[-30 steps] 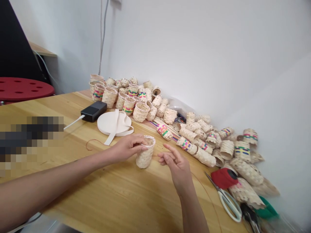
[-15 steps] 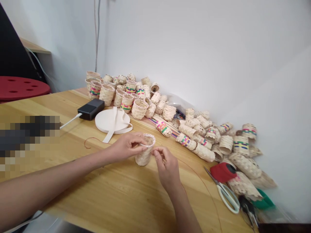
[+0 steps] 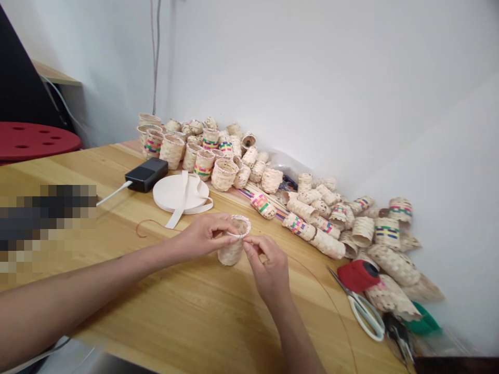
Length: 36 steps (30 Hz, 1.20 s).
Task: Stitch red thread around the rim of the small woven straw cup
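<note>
A small woven basket stands on the wooden table, its rim bound with a pale wrapped edge. My left hand grips that rim from the left, thumb outside and fingers over the top. At the right side of the rim, my right hand is closed in a pinch; what lies between its fingertips is too small to make out. A thin reddish thread curves over the table to the right of my right hand. Another length of reddish thread lies left of the basket.
Behind my hands are a roll of white tape and a black box-shaped device with a white cable. Many woven baskets are heaped along the wall. Scissors and a red thread spool lie at right. A red stool stands at left.
My right hand has come slightly up toward the basket's rim, its fingertips now closer to the edge. My left hand keeps its hold and the basket has hardly moved.
</note>
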Each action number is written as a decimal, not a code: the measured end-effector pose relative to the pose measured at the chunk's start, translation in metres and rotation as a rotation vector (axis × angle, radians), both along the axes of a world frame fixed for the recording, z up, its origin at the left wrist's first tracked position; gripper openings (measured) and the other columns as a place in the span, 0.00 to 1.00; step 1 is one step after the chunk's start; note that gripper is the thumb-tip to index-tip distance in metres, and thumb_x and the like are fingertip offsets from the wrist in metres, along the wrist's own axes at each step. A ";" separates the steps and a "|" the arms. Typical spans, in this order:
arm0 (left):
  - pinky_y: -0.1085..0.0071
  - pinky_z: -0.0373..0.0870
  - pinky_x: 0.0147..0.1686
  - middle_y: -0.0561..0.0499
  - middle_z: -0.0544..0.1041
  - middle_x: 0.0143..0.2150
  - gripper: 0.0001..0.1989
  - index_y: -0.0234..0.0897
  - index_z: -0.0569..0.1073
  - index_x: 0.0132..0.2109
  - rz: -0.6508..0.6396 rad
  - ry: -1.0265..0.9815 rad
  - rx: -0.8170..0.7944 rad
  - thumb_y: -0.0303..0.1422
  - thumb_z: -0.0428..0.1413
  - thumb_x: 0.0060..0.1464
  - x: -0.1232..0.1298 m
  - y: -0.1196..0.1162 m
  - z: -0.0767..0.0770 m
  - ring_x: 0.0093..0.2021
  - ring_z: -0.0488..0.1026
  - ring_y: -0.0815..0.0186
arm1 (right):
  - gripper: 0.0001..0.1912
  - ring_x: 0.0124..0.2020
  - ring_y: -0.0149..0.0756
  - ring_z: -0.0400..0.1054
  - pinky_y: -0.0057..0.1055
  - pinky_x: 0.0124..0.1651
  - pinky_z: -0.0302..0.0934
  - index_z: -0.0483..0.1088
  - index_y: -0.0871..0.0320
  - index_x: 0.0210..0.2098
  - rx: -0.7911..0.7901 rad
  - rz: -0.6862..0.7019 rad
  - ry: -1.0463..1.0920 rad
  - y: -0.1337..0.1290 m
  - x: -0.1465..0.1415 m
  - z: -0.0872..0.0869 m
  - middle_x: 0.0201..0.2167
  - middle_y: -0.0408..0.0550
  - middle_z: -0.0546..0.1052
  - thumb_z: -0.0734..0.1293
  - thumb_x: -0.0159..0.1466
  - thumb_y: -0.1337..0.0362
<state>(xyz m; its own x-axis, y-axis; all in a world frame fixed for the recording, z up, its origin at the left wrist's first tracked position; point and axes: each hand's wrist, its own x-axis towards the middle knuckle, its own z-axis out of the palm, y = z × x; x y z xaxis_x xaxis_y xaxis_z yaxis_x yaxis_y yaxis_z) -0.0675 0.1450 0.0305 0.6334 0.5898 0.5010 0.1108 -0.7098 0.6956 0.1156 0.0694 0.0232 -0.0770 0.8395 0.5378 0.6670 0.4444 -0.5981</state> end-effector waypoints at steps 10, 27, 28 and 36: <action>0.74 0.59 0.31 0.52 0.71 0.28 0.10 0.34 0.77 0.35 0.018 -0.012 0.014 0.34 0.53 0.60 0.000 0.000 -0.002 0.30 0.66 0.69 | 0.07 0.30 0.34 0.67 0.31 0.34 0.60 0.75 0.57 0.37 0.119 -0.038 -0.082 -0.002 0.006 0.005 0.27 0.46 0.74 0.64 0.65 0.66; 0.70 0.56 0.33 0.48 0.71 0.34 0.13 0.36 0.74 0.36 -0.035 0.234 0.587 0.30 0.46 0.65 -0.007 -0.001 0.001 0.33 0.64 0.67 | 0.15 0.31 0.34 0.63 0.31 0.33 0.57 0.74 0.55 0.42 0.303 0.037 -0.410 -0.008 0.023 0.021 0.30 0.48 0.73 0.59 0.66 0.75; 0.70 0.55 0.32 0.49 0.71 0.34 0.13 0.36 0.74 0.36 -0.037 0.242 0.580 0.30 0.46 0.65 -0.007 -0.002 0.002 0.33 0.64 0.67 | 0.15 0.31 0.34 0.63 0.30 0.33 0.57 0.74 0.54 0.43 0.311 0.051 -0.434 -0.007 0.024 0.020 0.30 0.48 0.73 0.59 0.66 0.75; 0.69 0.54 0.34 0.49 0.73 0.36 0.14 0.37 0.74 0.38 -0.095 0.310 0.511 0.28 0.44 0.65 -0.006 -0.006 0.005 0.35 0.64 0.66 | 0.17 0.33 0.34 0.63 0.30 0.35 0.57 0.74 0.54 0.41 0.317 0.097 -0.548 -0.005 0.029 0.020 0.32 0.47 0.74 0.59 0.64 0.78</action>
<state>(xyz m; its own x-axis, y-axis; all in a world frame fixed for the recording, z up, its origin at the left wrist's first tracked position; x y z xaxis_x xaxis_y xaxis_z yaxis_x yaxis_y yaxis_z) -0.0738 0.1393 0.0357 0.8335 0.2566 0.4894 0.1733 -0.9623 0.2095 0.1448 0.0641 0.0432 -0.4791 0.6215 0.6198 0.7866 0.6174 -0.0111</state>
